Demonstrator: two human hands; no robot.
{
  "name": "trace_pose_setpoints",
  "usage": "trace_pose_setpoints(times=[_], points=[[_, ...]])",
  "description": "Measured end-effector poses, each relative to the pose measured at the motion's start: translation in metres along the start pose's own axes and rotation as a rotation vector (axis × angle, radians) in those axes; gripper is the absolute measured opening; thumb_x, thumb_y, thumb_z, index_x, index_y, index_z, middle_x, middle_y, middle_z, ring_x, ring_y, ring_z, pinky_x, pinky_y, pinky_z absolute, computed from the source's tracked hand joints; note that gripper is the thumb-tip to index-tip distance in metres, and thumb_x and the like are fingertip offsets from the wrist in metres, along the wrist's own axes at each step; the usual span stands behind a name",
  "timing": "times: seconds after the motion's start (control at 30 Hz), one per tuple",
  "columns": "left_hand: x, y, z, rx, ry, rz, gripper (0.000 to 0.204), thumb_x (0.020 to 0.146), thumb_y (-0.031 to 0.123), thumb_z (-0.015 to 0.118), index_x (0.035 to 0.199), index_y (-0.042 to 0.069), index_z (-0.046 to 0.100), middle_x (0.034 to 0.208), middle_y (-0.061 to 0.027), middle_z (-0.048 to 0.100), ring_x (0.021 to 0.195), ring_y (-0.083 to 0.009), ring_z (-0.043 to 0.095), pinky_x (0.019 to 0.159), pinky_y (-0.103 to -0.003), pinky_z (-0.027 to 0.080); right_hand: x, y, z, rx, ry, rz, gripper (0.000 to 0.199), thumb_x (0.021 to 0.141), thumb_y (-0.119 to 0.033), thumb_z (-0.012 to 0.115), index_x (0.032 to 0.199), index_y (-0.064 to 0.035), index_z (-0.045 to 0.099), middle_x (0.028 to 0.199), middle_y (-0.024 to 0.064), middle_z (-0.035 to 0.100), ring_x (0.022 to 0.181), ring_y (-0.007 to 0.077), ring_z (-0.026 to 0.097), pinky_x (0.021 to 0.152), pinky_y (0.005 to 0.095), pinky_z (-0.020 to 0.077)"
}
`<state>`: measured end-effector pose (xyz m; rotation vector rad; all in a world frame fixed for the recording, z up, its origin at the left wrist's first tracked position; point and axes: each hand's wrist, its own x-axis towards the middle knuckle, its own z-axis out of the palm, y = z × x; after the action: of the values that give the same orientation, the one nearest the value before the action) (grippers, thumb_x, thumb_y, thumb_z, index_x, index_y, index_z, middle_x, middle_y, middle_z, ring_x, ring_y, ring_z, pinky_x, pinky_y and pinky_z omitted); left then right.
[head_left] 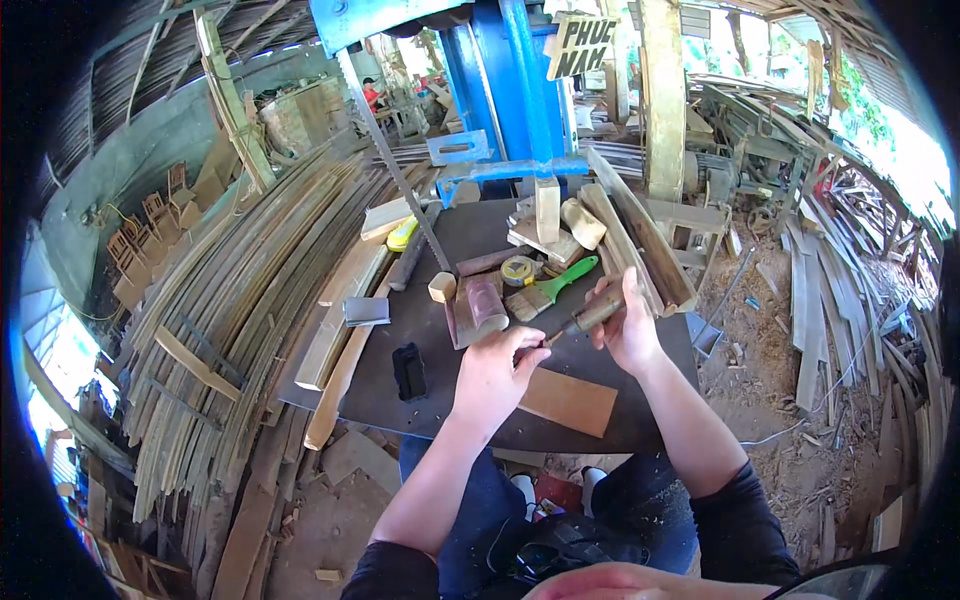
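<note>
My right hand (630,325) is wrapped loosely around the thick wooden grip of a wooden-handled tool (597,309). The tool's thin end points left, to where the thumb and fingers of my left hand (500,365) pinch together on it. The very tip is hidden by those fingers. Below both hands, a flat rectangular board of brown wood (570,402) lies on the dark worktable (480,425). Just beyond my left hand sits a curved, reddish-brown piece (484,303). A brush with a green handle (560,284) rests past the tool.
A yellow tape measure (518,270) lies behind the brush. Left of my hands are a black open tray (409,372) and a grey block (366,311). A bandsaw blade (395,165) runs down to the table from the blue machine (510,90). Long planks (240,300) pile up at left.
</note>
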<state>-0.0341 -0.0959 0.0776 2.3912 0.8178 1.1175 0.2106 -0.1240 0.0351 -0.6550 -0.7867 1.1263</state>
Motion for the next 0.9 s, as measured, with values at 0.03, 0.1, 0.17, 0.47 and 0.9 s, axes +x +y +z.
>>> trace_pose_setpoints(times=[0.03, 0.1, 0.17, 0.47, 0.9], points=[[-0.004, 0.001, -0.001, -0.022, -0.007, -0.015, 0.025, 0.091, 0.016, 0.087, 0.111, 0.004, 0.077, 0.102, -0.0119, 0.082, 0.096, -0.0229, 0.082, 0.083, -0.034, 0.063, 0.001, -0.003, -0.002, 0.054, -0.058, 0.026, 0.054, 0.108, -0.063, 0.057, 0.114, -0.0094, 0.062, 0.099, 0.0067, 0.07, 0.071, 0.0189, 0.071, 0.055, 0.037, 0.058], [-0.008, -0.002, -0.009, 0.004, -0.001, -0.021, 0.025, 0.091, 0.016, 0.086, 0.11, 0.003, 0.078, 0.104, -0.0128, 0.082, 0.097, -0.0231, 0.082, 0.084, -0.034, 0.063, 0.002, 0.005, 0.004, 0.072, -0.054, 0.051, 0.048, 0.109, -0.056, 0.059, 0.116, -0.009, 0.062, 0.101, 0.0076, 0.07, 0.072, 0.02, 0.071, 0.057, 0.0372, 0.0584], [-0.011, -0.002, -0.012, -0.02, -0.001, -0.06, 0.024, 0.092, 0.016, 0.087, 0.109, 0.002, 0.078, 0.105, -0.0143, 0.083, 0.098, -0.0236, 0.082, 0.087, -0.034, 0.063, 0.002, 0.008, 0.003, 0.129, -0.111, 0.085, 0.035, 0.109, -0.041, 0.067, 0.119, -0.0086, 0.063, 0.106, 0.0094, 0.071, 0.078, 0.0217, 0.073, 0.061, 0.0378, 0.0603], [-0.018, -0.011, -0.014, -0.232, -0.095, -0.163, 0.027, 0.093, 0.018, 0.086, 0.113, 0.001, 0.079, 0.102, -0.0156, 0.083, 0.095, -0.024, 0.082, 0.084, -0.034, 0.062, -0.003, 0.0, 0.01, 0.004, -0.104, 0.057, 0.054, 0.106, -0.027, 0.073, 0.149, -0.0074, 0.046, 0.11, 0.0115, 0.072, 0.084, 0.0198, 0.075, 0.07, 0.0355, 0.0638], [-0.026, -0.02, -0.011, -0.17, -0.098, -0.057, 0.03, 0.093, 0.019, 0.084, 0.119, 0.007, 0.075, 0.103, -0.0101, 0.083, 0.092, -0.0242, 0.081, 0.085, -0.035, 0.062, -0.003, 0.008, 0.002, -0.098, -0.089, 0.123, 0.037, 0.108, -0.025, 0.071, 0.138, -0.0092, 0.056, 0.095, 0.0079, 0.074, 0.067, 0.0137, 0.072, 0.054, 0.0308, 0.0603]])
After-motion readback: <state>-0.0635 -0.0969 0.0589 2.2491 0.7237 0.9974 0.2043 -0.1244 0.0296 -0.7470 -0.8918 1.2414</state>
